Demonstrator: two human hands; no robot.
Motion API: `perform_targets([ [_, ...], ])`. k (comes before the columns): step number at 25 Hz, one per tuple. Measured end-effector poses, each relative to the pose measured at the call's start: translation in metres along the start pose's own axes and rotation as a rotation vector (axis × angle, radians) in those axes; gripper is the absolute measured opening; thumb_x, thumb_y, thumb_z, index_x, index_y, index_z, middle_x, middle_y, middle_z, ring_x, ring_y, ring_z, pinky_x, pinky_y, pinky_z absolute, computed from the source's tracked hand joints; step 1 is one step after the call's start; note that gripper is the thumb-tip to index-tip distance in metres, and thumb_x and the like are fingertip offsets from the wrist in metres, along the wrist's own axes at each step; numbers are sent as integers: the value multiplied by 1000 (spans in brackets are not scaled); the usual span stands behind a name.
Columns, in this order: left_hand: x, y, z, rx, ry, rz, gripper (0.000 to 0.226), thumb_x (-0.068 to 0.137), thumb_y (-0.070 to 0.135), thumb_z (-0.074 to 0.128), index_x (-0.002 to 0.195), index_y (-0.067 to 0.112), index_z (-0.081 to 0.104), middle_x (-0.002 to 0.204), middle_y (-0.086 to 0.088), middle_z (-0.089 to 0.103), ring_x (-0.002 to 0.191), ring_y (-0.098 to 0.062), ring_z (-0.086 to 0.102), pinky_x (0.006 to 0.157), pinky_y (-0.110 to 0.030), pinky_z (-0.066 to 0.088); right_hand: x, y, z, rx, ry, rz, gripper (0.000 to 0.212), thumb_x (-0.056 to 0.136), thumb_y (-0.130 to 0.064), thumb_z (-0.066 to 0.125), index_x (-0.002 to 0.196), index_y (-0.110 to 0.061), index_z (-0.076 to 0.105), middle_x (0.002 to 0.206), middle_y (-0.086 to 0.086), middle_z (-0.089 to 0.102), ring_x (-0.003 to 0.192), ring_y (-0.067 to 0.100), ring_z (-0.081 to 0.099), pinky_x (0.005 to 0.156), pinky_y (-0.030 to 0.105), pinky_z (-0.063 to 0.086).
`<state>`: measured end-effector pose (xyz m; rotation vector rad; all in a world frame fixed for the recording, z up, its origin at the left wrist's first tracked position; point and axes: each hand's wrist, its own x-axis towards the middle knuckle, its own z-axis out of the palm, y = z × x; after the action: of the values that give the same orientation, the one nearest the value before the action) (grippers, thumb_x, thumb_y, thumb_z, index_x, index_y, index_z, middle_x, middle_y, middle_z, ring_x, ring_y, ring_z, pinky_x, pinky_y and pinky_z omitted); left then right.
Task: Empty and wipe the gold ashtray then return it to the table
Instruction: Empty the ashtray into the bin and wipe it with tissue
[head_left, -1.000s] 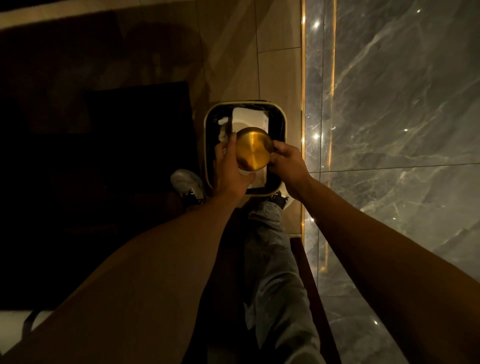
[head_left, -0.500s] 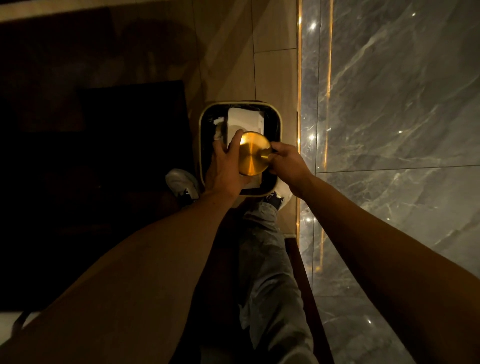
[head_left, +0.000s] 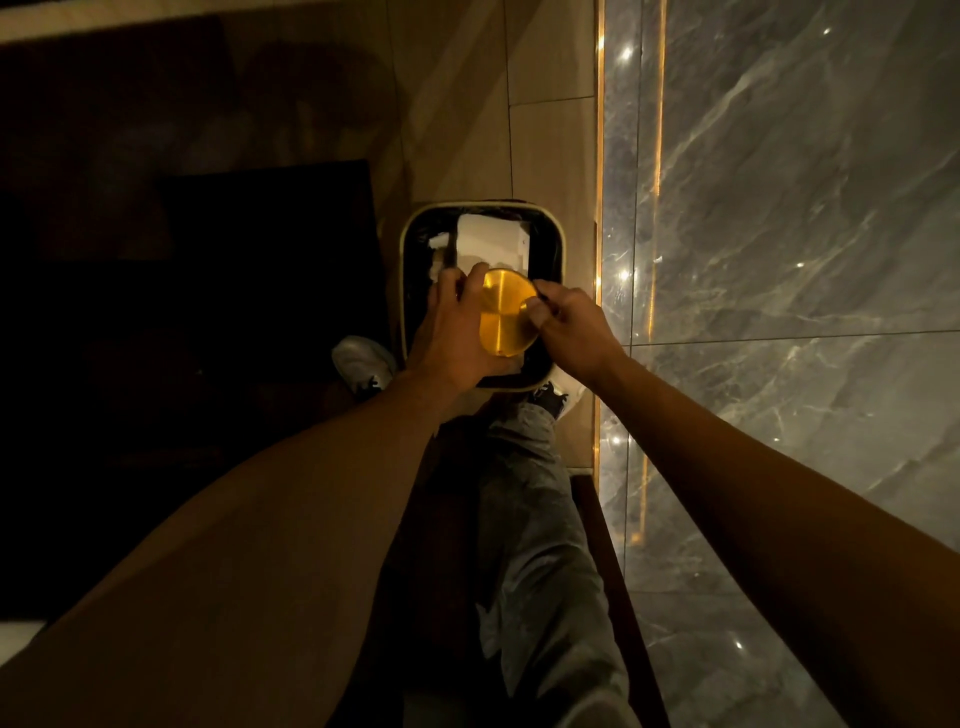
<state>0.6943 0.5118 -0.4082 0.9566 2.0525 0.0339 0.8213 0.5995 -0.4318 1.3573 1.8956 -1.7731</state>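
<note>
A: Where's it sit?
B: Over the black square gold-rimmed waste bin (head_left: 402, 291), upturned: round polished gold metal ashtray (head_left: 506, 321). I'd guess stiff, slick, fairly heavy.
A: Grip?
B: My left hand (head_left: 457, 332) and right hand (head_left: 569, 332) both clasp opposite rims. Best hold, I judge.

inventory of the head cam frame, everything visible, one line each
gold ashtray: 1, gold, held over the bin, flat round face toward the camera
bin: 1, black with pale rim, on the floor ahead of the feet
white paper: several pieces, white, inside the bin
floor: tan tiles, under the bin
marble wall: grey veined, at right, lit gold strips along its edge
dark furniture: black, left of the bin, details not visible
shoes: 2, light, beside the bin
trouser leg: grey, centre bottom
left hand: gripping the ashtray's left edge
right hand: pinching its right edge
</note>
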Motion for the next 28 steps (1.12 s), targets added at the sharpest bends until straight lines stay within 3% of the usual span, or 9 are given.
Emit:
perform_targets([
  [2, 1, 1, 0, -41, 1, -23, 114, 62, 36, 87, 151, 15, 20, 156, -11, 24, 143, -32, 28, 106, -45, 39, -4, -1, 3, -90, 38, -45, 23, 102, -26, 42, 110, -14, 60, 100, 13, 61, 93, 25, 59, 82, 33, 47],
  [4, 2, 2, 1, -83, 10, -71, 114, 64, 35, 87, 153, 16, 17, 159, -8, 22, 144, -30, 29, 108, -43, 37, -12, -4, 5, -259, 109, -183, 37, 103, -24, 41, 135, -6, 50, 131, 19, 54, 120, 29, 52, 99, 28, 40],
  [7, 2, 7, -2, -107, 22, -66, 111, 63, 34, 88, 151, 15, 22, 157, -7, 28, 141, -28, 36, 106, -39, 39, -14, -10, 3, -462, 149, -457, 49, 104, -25, 35, 146, -1, 33, 152, 22, 36, 143, 33, 32, 118, 40, 30],
  [10, 1, 9, -5, -122, 41, -24, 104, 57, 34, 90, 143, 16, 34, 148, -5, 42, 133, -26, 47, 102, -35, 43, -8, -11, 0, -608, 139, -543, 51, 105, -24, 33, 150, -3, 24, 158, 20, 25, 149, 30, 19, 122, 40, 17],
  [15, -5, 9, -3, -165, -2, -23, 100, 52, 42, 92, 136, 18, 42, 139, -3, 53, 128, -25, 52, 102, -36, 46, 0, 6, -4, -873, -145, -580, 60, 102, -27, 40, 153, -7, 14, 161, 17, 17, 150, 32, 13, 120, 50, 23],
  [20, 0, 11, -8, -229, 72, -70, 92, 53, 33, 93, 132, 17, 47, 134, -4, 57, 122, -24, 56, 86, -23, 41, -5, -9, -8, -751, 84, -568, 55, 104, -26, 30, 152, -4, 15, 161, 15, 12, 150, 26, 7, 123, 40, 11],
  [24, 0, 11, -11, -176, 28, -76, 97, 54, 36, 91, 136, 16, 44, 137, -6, 55, 125, -28, 54, 96, -33, 46, -6, 5, -3, -820, -144, -553, 61, 102, -28, 39, 153, -8, 12, 162, 17, 16, 150, 31, 12, 120, 49, 25],
  [28, 0, 8, -8, -206, 68, -80, 93, 50, 38, 92, 130, 20, 48, 134, -3, 59, 122, -24, 58, 88, -23, 43, -6, -17, -3, -705, 88, -581, 55, 104, -23, 35, 152, -5, 14, 161, 14, 11, 150, 26, 9, 122, 41, 15],
])
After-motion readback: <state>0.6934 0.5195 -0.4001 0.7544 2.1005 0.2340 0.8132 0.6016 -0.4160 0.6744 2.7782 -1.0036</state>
